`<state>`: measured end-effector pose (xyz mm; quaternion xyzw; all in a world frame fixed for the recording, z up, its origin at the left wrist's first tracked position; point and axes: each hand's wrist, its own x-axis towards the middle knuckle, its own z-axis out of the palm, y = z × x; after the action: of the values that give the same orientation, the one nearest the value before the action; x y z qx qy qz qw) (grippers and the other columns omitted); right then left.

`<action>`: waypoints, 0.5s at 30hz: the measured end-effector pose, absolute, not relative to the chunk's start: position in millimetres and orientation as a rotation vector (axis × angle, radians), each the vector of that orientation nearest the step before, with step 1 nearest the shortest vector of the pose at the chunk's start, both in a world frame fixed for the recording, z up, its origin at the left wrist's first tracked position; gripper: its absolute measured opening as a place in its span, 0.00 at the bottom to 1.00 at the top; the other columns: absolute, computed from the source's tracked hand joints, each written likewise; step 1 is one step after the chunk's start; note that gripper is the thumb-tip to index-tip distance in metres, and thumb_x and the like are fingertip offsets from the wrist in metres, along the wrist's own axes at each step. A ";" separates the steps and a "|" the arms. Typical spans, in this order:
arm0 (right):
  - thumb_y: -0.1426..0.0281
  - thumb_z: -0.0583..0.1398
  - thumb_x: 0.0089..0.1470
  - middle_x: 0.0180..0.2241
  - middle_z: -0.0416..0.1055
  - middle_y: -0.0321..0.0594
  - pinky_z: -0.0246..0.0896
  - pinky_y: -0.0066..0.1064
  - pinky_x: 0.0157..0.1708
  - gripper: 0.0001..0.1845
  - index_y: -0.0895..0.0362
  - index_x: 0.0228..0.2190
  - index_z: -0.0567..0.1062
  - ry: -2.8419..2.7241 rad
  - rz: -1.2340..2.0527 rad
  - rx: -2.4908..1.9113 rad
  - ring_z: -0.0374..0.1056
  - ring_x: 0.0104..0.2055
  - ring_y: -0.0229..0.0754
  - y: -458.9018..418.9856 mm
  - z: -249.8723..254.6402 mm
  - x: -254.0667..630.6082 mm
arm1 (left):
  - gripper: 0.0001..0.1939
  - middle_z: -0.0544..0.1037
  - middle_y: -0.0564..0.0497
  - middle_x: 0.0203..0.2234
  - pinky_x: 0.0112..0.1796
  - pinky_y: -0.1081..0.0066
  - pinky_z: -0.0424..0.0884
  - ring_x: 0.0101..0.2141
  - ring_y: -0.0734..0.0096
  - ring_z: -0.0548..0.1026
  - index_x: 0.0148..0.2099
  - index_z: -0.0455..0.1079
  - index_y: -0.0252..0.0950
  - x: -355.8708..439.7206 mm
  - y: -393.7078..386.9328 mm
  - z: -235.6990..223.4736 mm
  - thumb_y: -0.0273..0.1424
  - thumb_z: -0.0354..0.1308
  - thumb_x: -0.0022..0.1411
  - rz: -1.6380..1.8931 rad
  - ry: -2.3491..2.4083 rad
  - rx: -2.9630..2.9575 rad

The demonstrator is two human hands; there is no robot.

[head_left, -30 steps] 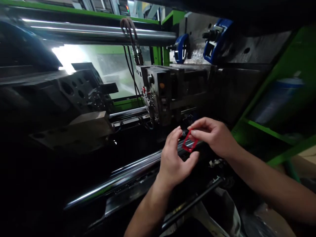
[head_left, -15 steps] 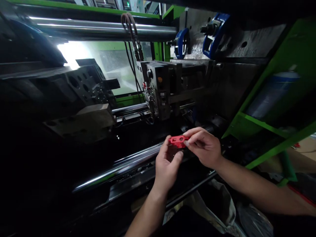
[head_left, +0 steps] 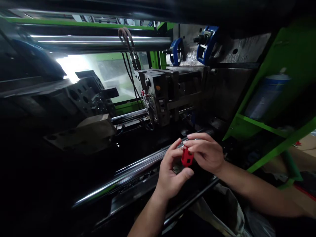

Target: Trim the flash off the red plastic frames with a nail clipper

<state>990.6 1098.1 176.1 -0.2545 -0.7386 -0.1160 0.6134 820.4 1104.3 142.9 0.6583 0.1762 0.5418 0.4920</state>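
My right hand (head_left: 206, 153) pinched the red part (head_left: 187, 157) near its top, just on the near side of the lower bar (head_left: 135, 169). My left hand (head_left: 171, 171) curved around its other side, thumb spread from fingers; whether it gripped, I couldn't tell. A loose fingertip pinch, I judged, could let the part slip down past the bar.

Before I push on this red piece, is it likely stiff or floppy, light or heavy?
The red piece is probably light, being small with dark openings. It looks fairly stiff, showing no sag at the right hand.
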 end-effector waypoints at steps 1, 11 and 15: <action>0.79 0.61 0.61 0.41 0.80 0.35 0.75 0.33 0.50 0.08 0.54 0.37 0.76 -1.775 -0.464 -0.551 0.75 0.49 0.40 1099.3 179.0 993.1 | 0.22 0.76 0.43 0.55 0.52 0.61 0.72 0.52 0.56 0.76 0.50 0.74 0.42 817.3 1106.1 148.1 0.41 0.72 0.55 1.275 0.506 1.590; 0.67 0.67 0.58 0.42 0.79 0.34 0.79 0.32 0.45 0.10 0.42 0.43 0.82 -2.184 -0.827 -0.225 0.77 0.44 0.40 1122.7 190.9 994.4 | 0.19 0.76 0.53 0.27 0.34 0.71 0.72 0.29 0.71 0.75 0.35 0.72 0.37 810.0 1134.7 163.4 0.45 0.72 0.53 0.805 0.614 1.251; 0.75 0.58 0.64 0.48 0.77 0.45 0.76 0.39 0.53 0.15 0.56 0.48 0.80 -2.291 -0.790 -0.317 0.74 0.53 0.46 1122.3 198.7 996.2 | 0.22 0.79 0.48 0.36 0.37 0.67 0.76 0.34 0.66 0.79 0.46 0.73 0.41 808.3 1145.9 151.9 0.49 0.68 0.56 0.946 0.605 1.217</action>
<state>996.2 1122.3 198.7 -0.1220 -0.8811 -0.3036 0.3416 808.3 1145.9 151.9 0.5415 0.2689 0.4206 0.6764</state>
